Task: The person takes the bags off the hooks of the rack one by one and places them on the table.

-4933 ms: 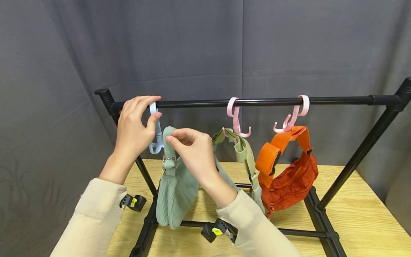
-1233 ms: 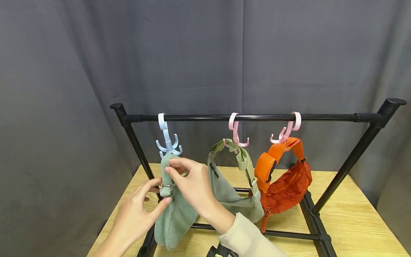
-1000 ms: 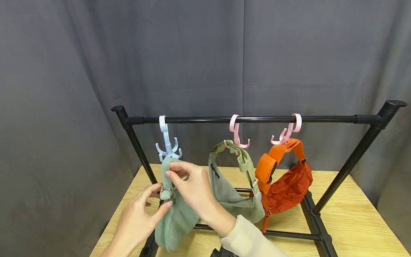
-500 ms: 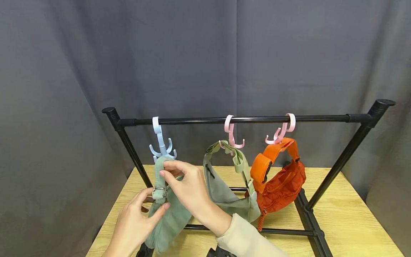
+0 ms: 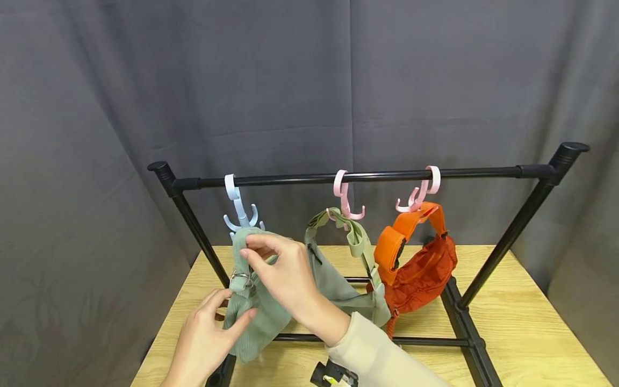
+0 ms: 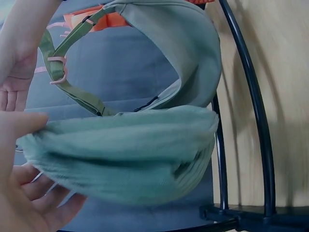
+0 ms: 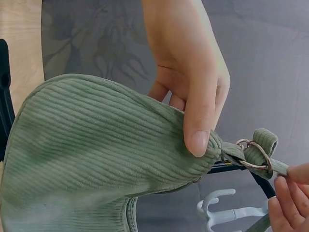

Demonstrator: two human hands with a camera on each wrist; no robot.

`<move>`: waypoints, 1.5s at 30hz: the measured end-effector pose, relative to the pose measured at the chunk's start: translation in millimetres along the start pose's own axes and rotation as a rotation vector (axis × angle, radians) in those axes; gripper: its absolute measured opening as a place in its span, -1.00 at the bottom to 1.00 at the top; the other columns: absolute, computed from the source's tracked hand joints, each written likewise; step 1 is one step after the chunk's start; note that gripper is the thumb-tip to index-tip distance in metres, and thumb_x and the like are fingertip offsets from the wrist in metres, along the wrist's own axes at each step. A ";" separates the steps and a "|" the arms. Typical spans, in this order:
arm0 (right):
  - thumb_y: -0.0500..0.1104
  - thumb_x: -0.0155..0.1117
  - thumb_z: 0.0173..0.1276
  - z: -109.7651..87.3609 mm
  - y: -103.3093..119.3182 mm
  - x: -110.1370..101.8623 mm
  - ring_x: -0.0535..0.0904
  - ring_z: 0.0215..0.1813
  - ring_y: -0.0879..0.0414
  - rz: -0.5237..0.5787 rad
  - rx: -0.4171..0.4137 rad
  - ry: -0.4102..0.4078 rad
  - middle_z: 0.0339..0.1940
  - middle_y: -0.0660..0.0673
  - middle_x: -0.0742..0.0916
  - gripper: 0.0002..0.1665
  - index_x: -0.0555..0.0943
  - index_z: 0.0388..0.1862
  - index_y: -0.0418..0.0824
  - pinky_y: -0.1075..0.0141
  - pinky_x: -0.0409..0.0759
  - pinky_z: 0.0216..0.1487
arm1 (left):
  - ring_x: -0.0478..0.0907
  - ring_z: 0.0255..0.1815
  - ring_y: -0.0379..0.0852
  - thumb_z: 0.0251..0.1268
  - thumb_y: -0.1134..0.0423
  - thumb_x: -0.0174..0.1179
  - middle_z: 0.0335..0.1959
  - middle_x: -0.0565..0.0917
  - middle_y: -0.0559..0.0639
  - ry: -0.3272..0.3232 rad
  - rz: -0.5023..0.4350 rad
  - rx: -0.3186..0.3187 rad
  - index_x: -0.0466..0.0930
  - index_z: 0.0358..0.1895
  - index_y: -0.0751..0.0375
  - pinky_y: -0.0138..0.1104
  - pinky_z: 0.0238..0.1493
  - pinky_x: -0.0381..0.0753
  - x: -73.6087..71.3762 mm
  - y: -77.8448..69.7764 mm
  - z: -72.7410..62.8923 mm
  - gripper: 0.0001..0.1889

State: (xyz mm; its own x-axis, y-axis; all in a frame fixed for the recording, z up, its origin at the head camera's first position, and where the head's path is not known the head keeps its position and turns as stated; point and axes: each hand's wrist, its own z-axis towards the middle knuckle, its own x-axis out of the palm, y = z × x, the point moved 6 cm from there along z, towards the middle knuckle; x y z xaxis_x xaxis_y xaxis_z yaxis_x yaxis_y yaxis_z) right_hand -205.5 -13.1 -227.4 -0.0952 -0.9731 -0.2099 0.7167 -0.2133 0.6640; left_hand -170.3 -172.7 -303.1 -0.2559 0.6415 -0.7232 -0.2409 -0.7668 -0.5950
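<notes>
A sage-green corduroy shoulder bag [image 5: 261, 317] hangs between my hands. My right hand [image 5: 290, 271] pinches its strap [image 5: 240, 252] between thumb and fingers, above the metal rings. Lower down, my left hand [image 5: 205, 330] grips the end of the bag, thumb in front and fingers behind, as the right wrist view shows. Just behind the strap's top is a pale blue multi-prong hook [image 5: 238, 207], hung on the black rail [image 5: 285, 179]. The strap covers part of its lower prongs; whether they touch I cannot tell.
Right of my hands, a grey-green bag [image 5: 333, 285] hangs by its strap from a pink hook [image 5: 344, 196]. Further right, an orange waist bag [image 5: 420, 274] hangs from another pink hook [image 5: 420, 193]. The black rack stands on a wooden table [image 5: 527, 322] before a grey curtain.
My left hand has come down from the blue hook to the bag's end. The hook's prongs now face differently. Over the last half second, the bag and strap rise slightly toward the hook.
</notes>
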 end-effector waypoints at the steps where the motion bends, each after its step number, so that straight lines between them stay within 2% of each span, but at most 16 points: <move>1: -0.30 0.45 0.25 -0.4 0.3 0.1 0.70 -0.34 0.16 -0.002 -0.002 0.001 -0.32 -0.08 0.80 -0.81 0.75 -0.15 -0.31 0.44 0.63 -0.21 | 0.64 -0.09 -0.04 0.17 -0.03 0.43 -0.02 0.68 -0.03 0.000 -0.020 -0.021 0.66 0.01 0.15 -0.14 -0.17 0.64 0.5 1.6 -0.8 -0.57; 6: -0.28 0.46 0.24 -1.3 1.1 -1.5 0.68 -0.34 0.21 -0.006 -0.018 0.004 -0.30 -0.07 0.80 -0.81 0.75 -0.16 -0.30 0.44 0.63 -0.21 | 0.65 -0.04 0.07 0.19 -0.06 0.40 0.03 0.70 0.05 0.024 -0.171 -0.176 0.64 0.12 0.07 -0.08 -0.13 0.65 1.7 11.8 -4.0 -0.52; 9: -0.27 0.46 0.25 -1.4 0.0 -4.6 0.67 -0.33 0.24 -0.009 -0.026 -0.001 -0.31 -0.05 0.80 -0.83 0.76 -0.18 -0.28 0.43 0.63 -0.21 | 0.64 0.01 0.07 0.23 0.03 0.39 0.03 0.70 0.06 0.010 -0.242 -0.221 0.63 0.15 0.08 -0.08 -0.07 0.64 0.5 14.8 -3.9 -0.56; 12: -0.25 0.46 0.26 -2.5 -4.1 -8.0 0.66 -0.31 0.27 -0.009 -0.011 0.008 -0.33 -0.02 0.79 -0.82 0.76 -0.15 -0.24 0.42 0.63 -0.22 | 0.65 0.02 0.04 0.30 0.18 0.35 0.01 0.71 0.07 -0.018 -0.258 -0.220 0.63 0.15 0.12 -0.10 -0.02 0.62 -2.1 15.4 -2.2 -0.63; 14: -0.24 0.46 0.26 -3.5 -8.2 -9.8 0.66 -0.29 0.29 -0.015 0.003 0.020 -0.33 0.00 0.79 -0.80 0.76 -0.13 -0.23 0.40 0.63 -0.21 | 0.66 -0.01 -0.03 0.33 0.24 0.31 -0.01 0.72 0.05 -0.038 -0.264 -0.224 0.63 0.13 0.13 -0.21 -0.03 0.61 -3.9 15.9 -0.8 -0.68; 17: -0.25 0.45 0.27 -5.4 -14.8 -11.2 0.65 -0.28 0.29 -0.020 0.024 0.041 -0.32 0.01 0.79 -0.79 0.75 -0.11 -0.22 0.34 0.64 -0.20 | 0.65 -0.07 -0.15 0.35 0.24 0.29 -0.05 0.73 0.02 -0.065 -0.270 -0.233 0.63 0.09 0.14 -0.39 -0.10 0.59 -6.9 16.8 -0.6 -0.72; 20: -0.25 0.44 0.28 -6.7 -18.7 -13.1 0.65 -0.28 0.29 -0.023 0.030 0.049 -0.32 0.03 0.78 -0.82 0.75 -0.13 -0.21 0.28 0.65 -0.20 | 0.64 -0.14 -0.25 0.34 0.26 0.30 -0.11 0.74 0.00 -0.095 -0.285 -0.219 0.65 0.06 0.14 -0.48 -0.16 0.56 -9.6 15.7 -2.0 -0.74; 25: -0.25 0.42 0.29 -8.8 -24.9 -17.6 0.62 -0.30 0.29 -0.050 0.032 0.052 -0.35 0.05 0.77 -0.88 0.75 -0.19 -0.20 0.34 0.63 -0.21 | 0.62 -0.21 -0.29 0.34 0.27 0.30 -0.15 0.75 -0.01 -0.133 -0.287 -0.192 0.67 0.04 0.11 -0.47 -0.21 0.55 -13.0 14.1 -3.5 -0.76; 31: -0.24 0.41 0.31 -15.5 -37.3 -22.4 0.60 -0.30 0.29 -0.080 0.078 0.063 -0.32 0.08 0.78 -0.88 0.77 -0.18 -0.16 0.30 0.62 -0.21 | 0.60 -0.21 -0.30 0.36 0.22 0.29 -0.11 0.74 -0.03 -0.147 -0.289 -0.239 0.67 0.06 0.08 -0.50 -0.24 0.53 -15.1 19.5 -3.8 -0.76; 36: -0.25 0.41 0.30 -17.8 -43.3 -26.8 0.61 -0.30 0.26 -0.086 0.081 0.050 -0.30 0.08 0.79 -0.86 0.77 -0.16 -0.16 0.29 0.63 -0.23 | 0.59 -0.21 -0.34 0.36 0.19 0.29 -0.11 0.74 -0.02 -0.158 -0.292 -0.258 0.67 0.06 0.06 -0.55 -0.24 0.51 -16.9 23.0 -4.5 -0.75; 40: -0.26 0.41 0.30 -18.4 -48.8 -31.0 0.62 -0.32 0.24 -0.090 0.089 0.027 -0.33 0.06 0.78 -0.88 0.77 -0.19 -0.17 0.29 0.62 -0.25 | 0.59 -0.22 -0.35 0.34 0.22 0.31 -0.13 0.74 -0.01 -0.182 -0.296 -0.239 0.67 0.05 0.09 -0.59 -0.24 0.49 -19.4 23.4 -5.4 -0.75; 45: -0.27 0.38 0.33 -21.1 -58.6 -34.2 0.61 -0.34 0.23 -0.091 0.129 0.024 -0.34 0.06 0.78 -0.89 0.77 -0.18 -0.16 0.19 0.63 -0.26 | 0.59 -0.25 -0.37 0.30 0.28 0.33 -0.17 0.74 0.00 -0.227 -0.301 -0.209 0.69 0.02 0.13 -0.60 -0.23 0.48 -23.0 23.8 -6.9 -0.76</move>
State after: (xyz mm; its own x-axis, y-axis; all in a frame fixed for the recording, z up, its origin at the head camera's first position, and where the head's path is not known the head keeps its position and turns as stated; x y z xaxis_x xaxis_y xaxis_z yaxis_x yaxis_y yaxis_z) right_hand -229.7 34.6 -274.2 -0.1383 -0.9472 -0.2893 0.6109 -0.3114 0.7278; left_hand -163.7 -205.8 -303.0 -0.4081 0.8078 -0.4254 -0.1470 -0.5180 -0.8426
